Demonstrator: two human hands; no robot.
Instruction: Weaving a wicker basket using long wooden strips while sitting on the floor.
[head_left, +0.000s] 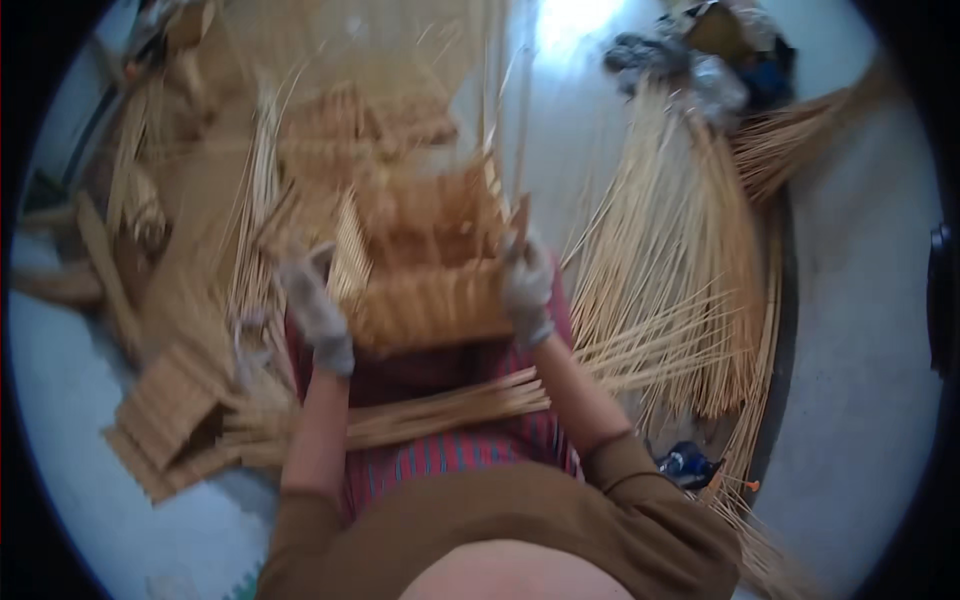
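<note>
A boxy woven basket [430,308] of tan cane strips sits over my lap, its hollow inside facing up. My right hand [527,292], in a pale grey glove, closes on the basket's right edge. A short pointed brown piece [520,216] sticks up at those fingers; I cannot tell if it belongs to the basket. On the other side my gloved left hand [318,308] is by the basket's left wall, its fingers smeared by motion. Whether they grip the wall does not show.
A bundle of cane strips [440,410] crosses my lap. Long loose strips [650,260] spread over the floor on the right. Woven pieces lie at the lower left [170,410] and ahead [370,118]. Plastic bags [715,90] stand at the far right, a dark blue object [685,462] near my right elbow.
</note>
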